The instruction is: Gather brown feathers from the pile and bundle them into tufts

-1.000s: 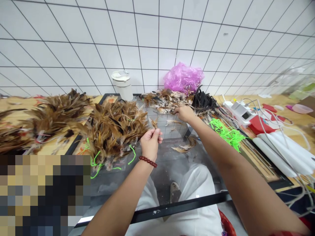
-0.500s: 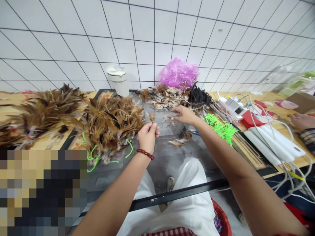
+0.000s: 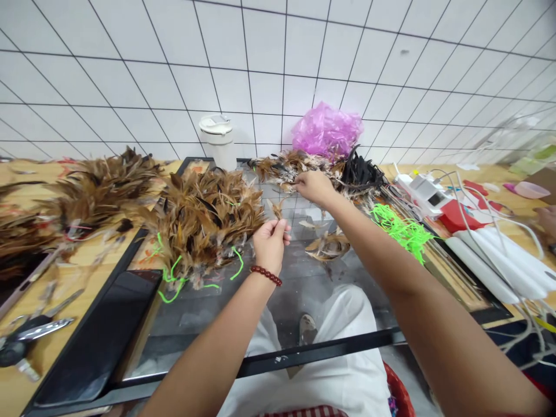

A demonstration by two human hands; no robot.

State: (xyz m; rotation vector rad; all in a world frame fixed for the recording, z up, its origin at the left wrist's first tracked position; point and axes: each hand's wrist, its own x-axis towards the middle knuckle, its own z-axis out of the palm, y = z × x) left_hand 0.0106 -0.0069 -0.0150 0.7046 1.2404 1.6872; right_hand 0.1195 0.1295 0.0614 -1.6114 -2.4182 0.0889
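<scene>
My left hand [image 3: 269, 246], with a dark red bead bracelet at the wrist, pinches a small brown feather [image 3: 275, 207] that points up from thumb and forefinger. Farther forward, my right hand [image 3: 315, 188] is at the near edge of a heap of loose feathers [image 3: 278, 165]. Its fingers are bent and pressed together, with a feather [image 3: 285, 187] at their tips. A few curved feathers [image 3: 328, 246] lie on the glass tabletop below the right forearm. To the left of my left hand is a large pile of brown feather bunches [image 3: 204, 220] with bright green ties.
A white lidded cup [image 3: 221, 142] and a pink plastic bag [image 3: 328, 130] stand by the tiled wall. Black feathers [image 3: 362, 174], green cords [image 3: 402, 231] and a power strip with cables [image 3: 428, 194] are at right. A phone [image 3: 104, 336] and keys [image 3: 35, 336] lie at left.
My right hand has moved forward to the feather heap, and its spread fingers have closed. My left hand still pinches its feather. The view has turned slightly left.
</scene>
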